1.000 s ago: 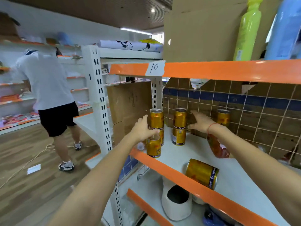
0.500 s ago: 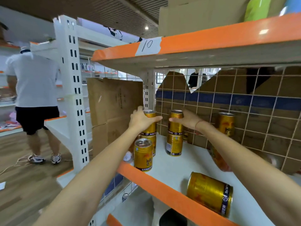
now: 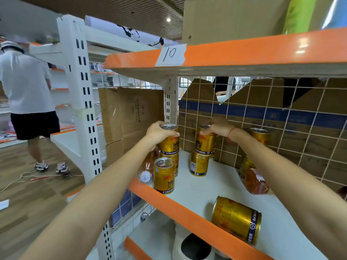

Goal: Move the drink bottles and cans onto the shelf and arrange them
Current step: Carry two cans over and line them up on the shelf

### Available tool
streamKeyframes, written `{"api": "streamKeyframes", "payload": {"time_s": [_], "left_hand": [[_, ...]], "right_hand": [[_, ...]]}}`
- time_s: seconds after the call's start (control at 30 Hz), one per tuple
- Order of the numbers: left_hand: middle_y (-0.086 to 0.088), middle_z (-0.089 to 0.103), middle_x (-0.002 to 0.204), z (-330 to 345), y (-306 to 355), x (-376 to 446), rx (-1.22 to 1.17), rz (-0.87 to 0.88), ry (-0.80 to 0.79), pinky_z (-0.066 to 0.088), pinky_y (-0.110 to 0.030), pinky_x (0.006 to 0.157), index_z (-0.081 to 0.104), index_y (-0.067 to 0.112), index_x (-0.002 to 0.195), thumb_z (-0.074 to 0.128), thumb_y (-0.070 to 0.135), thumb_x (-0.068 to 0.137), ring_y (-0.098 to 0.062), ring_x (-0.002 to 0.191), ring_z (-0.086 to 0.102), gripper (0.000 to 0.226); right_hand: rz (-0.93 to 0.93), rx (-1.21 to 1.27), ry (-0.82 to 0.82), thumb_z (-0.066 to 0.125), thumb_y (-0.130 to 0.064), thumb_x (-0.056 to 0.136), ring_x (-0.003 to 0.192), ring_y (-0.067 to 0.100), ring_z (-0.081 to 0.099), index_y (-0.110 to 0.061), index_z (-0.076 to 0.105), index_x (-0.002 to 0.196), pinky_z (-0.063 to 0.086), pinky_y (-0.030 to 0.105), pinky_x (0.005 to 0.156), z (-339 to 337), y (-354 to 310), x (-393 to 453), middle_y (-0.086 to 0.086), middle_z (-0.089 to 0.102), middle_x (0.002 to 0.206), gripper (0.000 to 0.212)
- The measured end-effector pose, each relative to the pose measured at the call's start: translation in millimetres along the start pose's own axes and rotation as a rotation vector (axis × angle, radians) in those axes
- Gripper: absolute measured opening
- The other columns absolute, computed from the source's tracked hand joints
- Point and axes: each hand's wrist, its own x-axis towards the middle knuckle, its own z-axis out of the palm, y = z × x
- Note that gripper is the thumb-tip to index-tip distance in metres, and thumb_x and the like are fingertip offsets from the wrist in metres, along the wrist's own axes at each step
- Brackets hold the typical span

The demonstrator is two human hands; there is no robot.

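Gold drink cans stand on the white shelf [image 3: 197, 192] with its orange front edge. My left hand [image 3: 159, 133] grips the top can of the left stack [image 3: 170, 142], which sits on another can. My right hand [image 3: 218, 127] holds the top can of the second stack [image 3: 204, 142], above a lower can [image 3: 199, 164]. A single upright can [image 3: 163, 175] stands at the front edge. One can [image 3: 237, 219] lies on its side near the front right. Another can [image 3: 260, 135] stands by the wire back, behind my right forearm. A bottle [image 3: 253, 177] with orange drink leans under that forearm.
A wire grid with cardboard [image 3: 281, 119] closes the shelf's back; a cardboard sheet [image 3: 129, 117] stands at its left end. The upper shelf [image 3: 244, 53] hangs low overhead. A clear bottle [image 3: 145, 172] lies at the left edge. A person [image 3: 28, 94] stands in the left aisle.
My head has dropped and moved closer to the shelf. Both hands rose from the lower cans and now hold the tops of the two stacks.
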Motion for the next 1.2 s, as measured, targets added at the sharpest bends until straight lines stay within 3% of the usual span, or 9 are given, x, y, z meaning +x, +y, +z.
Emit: {"api": "streamKeyframes", "payload": {"time_s": [0.27,0.43,0.7,0.77,0.83,0.87,0.93,1.03,1.2], "left_hand": [[-0.002,0.056,0.124,-12.3,37.3,-25.4,0.003,-0.008,-0.325,0.048,-0.03,0.086,0.05,0.023,0.129,0.076,0.016,0.076,-0.019,0.11,0.054,0.059],[-0.001,0.06,0.122,3.0,57.9,-39.4,0.046,-0.016,-0.588,0.047,-0.041,0.1,0.056,0.027,0.121,0.076,0.013,0.076,-0.022,0.115,0.057,0.051],[0.004,0.054,0.127,62.0,107.3,-75.9,0.264,0.095,-0.868,0.042,-0.033,0.101,0.048,0.023,0.13,0.072,0.006,0.08,-0.017,0.12,0.051,0.059],[0.005,0.052,0.129,84.2,119.9,-88.1,0.305,0.14,-0.914,0.042,-0.029,0.098,0.045,0.02,0.135,0.072,0.006,0.08,-0.015,0.12,0.049,0.063],[0.004,0.053,0.129,108.7,128.8,-99.1,0.32,0.192,-0.948,0.043,-0.03,0.099,0.047,0.02,0.133,0.073,0.007,0.079,-0.015,0.12,0.05,0.061],[0.003,0.053,0.129,120.7,131.8,-105.0,0.335,0.21,-0.958,0.043,-0.031,0.099,0.047,0.021,0.132,0.074,0.008,0.079,-0.015,0.119,0.051,0.06],[0.002,0.054,0.13,143.7,134.1,-115.9,0.383,0.253,-0.973,0.043,-0.033,0.1,0.048,0.021,0.132,0.075,0.012,0.078,-0.016,0.119,0.051,0.061],[0.0,0.055,0.128,176.0,130.5,-130.5,0.435,0.313,-1.015,0.044,-0.029,0.094,0.048,0.018,0.132,0.075,0.013,0.078,-0.015,0.115,0.052,0.061],[-0.004,0.057,0.127,218.1,122.5,-145.1,0.543,0.352,-1.049,0.046,-0.032,0.095,0.051,0.012,0.129,0.076,0.01,0.077,-0.02,0.113,0.055,0.058]], "right_hand": [[0.029,0.005,-0.076,0.035,-0.001,0.098,0.138,0.031,0.025,0.011,0.02,0.14,0.032,0.024,0.085,-61.0,-40.8,-110.7,0.02,0.028,0.146,0.046],[0.062,-0.084,-0.104,0.037,-0.006,0.099,0.138,0.03,0.026,0.005,0.031,0.136,0.029,0.028,0.102,-83.2,-21.9,-136.1,0.017,0.029,0.145,0.039],[0.278,0.003,-0.141,0.065,-0.003,0.081,0.116,0.028,0.053,-0.016,0.057,0.111,0.047,0.03,0.086,-101.5,53.6,-170.8,0.007,0.06,0.113,0.033],[0.378,0.005,-0.107,0.053,0.005,0.088,0.13,0.039,0.04,0.012,0.054,0.118,0.048,0.024,0.087,-115.1,43.0,-199.4,0.028,0.048,0.131,0.031],[0.409,-0.051,-0.105,0.032,0.012,0.095,0.137,0.044,0.025,0.032,0.013,0.129,0.039,0.023,0.09,-120.0,52.6,-219.9,0.039,0.021,0.144,0.044],[0.445,-0.088,-0.113,0.033,0.011,0.095,0.137,0.044,0.027,0.031,0.013,0.129,0.037,0.027,0.095,-121.6,56.6,-230.3,0.039,0.021,0.144,0.045],[0.535,-0.09,-0.131,0.057,-0.002,0.084,0.12,0.041,0.048,0.015,0.053,0.113,0.046,0.03,0.094,-118.5,92.1,-233.3,0.032,0.052,0.127,0.034],[0.529,-0.11,-0.122,0.061,-0.003,0.078,0.07,0.017,0.049,-0.016,0.046,0.074,0.039,0.004,0.046,-119.0,133.8,-241.9,-0.001,0.05,0.069,0.02],[0.547,-0.113,-0.155,0.052,0.005,0.087,0.084,0.015,0.049,-0.008,0.053,0.094,0.039,0.005,0.054,-124.0,136.5,-262.9,0.008,0.056,0.104,0.014]]}}
